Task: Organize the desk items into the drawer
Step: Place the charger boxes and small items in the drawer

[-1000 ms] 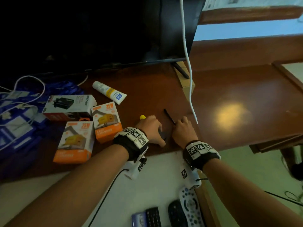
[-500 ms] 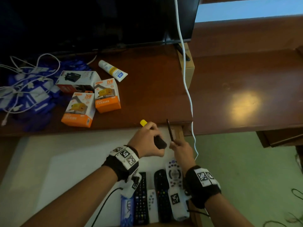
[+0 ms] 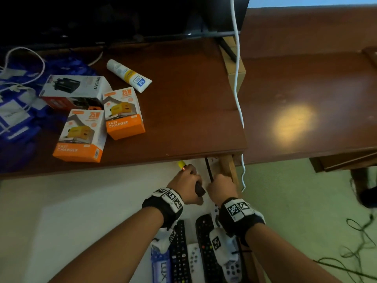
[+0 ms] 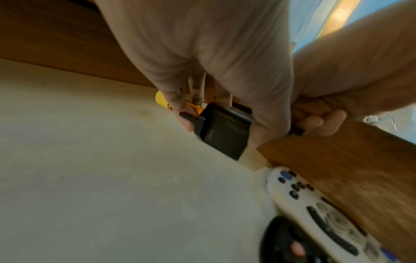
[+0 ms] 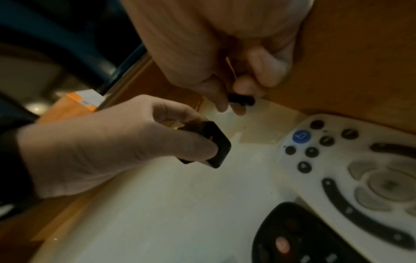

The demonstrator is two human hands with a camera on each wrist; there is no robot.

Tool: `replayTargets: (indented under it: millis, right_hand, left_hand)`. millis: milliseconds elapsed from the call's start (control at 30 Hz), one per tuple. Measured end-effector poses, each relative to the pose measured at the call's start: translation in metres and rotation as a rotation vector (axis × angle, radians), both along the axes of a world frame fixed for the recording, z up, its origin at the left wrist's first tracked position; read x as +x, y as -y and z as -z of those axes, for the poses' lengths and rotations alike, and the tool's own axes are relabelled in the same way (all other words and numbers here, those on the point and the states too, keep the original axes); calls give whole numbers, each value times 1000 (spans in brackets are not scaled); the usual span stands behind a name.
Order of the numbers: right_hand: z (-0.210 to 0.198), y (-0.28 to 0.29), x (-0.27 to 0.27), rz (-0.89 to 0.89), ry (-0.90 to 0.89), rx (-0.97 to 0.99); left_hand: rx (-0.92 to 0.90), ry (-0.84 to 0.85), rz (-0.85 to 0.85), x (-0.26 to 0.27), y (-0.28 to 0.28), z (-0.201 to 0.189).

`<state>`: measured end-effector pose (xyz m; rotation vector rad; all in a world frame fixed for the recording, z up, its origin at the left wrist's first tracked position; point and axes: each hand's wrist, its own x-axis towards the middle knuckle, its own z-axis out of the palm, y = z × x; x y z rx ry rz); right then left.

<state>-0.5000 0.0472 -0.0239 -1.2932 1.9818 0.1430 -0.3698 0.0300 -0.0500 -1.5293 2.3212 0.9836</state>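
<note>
Head view: both hands over open drawer (image 3: 85,217), wrists side by side. L hand (image 3: 184,185) curled round black adapter (image 4: 221,130) plus yellow-capped marker (image 3: 181,164). R hand (image 3: 221,188) pinching thin black pen (image 3: 208,169), tip up. White remote (image 5: 351,170) just below R grip.

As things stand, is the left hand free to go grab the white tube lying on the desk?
Probably not yet. The left hand already grips a black adapter and a yellow-tipped marker over the open drawer. The path to the white tube looks unobstructed.
</note>
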Motion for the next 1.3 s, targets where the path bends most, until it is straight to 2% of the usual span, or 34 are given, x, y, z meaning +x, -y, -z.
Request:
replayTargets:
  millis: [333,533,633,767,867,933,1000,1100,1300]
  right_hand:
    - [10,16,8,-55,-43,46]
    - [2,2,5,-56,-29,-51]
    - [-6,-16,-4,14,7,-276]
    - [-6,-40,-32,123,-130,-499]
    - [1,-49,-50,161,-199,-407]
    - [11,-54,-55,94,-202,-262]
    - [19,-57,-55,69,-123,-206]
    - [24,-58,-54,110,0,-231]
    - [28,-57,-57,92,81,-266]
  left_hand:
    - [8,65,142,-1,12,24]
    - [-53,53,145,-1,4,26]
    - [-89,0,49,-1,1,21]
    - [-9,8,-289,-4,1,16]
    - [92,46,-444,-10,7,19]
    - [94,102,-445,-16,11,21]
    - [65,134,-436,-24,17,23]
    - [55,173,-443,-35,27,22]
    - [82,203,-399,-57,35,24]
